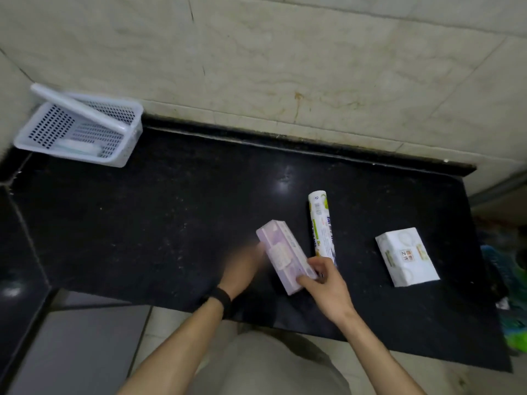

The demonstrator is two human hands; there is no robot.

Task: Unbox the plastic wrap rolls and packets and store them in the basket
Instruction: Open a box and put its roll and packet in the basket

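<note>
A long pale purple box [282,252] lies slanted on the black counter [142,223]. My right hand [325,283] grips its near end. My left hand [245,266], blurred with motion and wearing a black wristband, is at the box's left side; whether it holds the box I cannot tell. Just right of the box lies a white roll [320,220] with green and blue print. Further right sits a white wrapped packet [406,256]. The white perforated basket [78,129] stands at the far left corner, with a white box leaning across its rim and a pale item lying inside.
A tiled wall runs behind the counter. The counter's right edge drops off past the white packet, where colourful bags [513,309] lie on the floor. The front edge is near my body.
</note>
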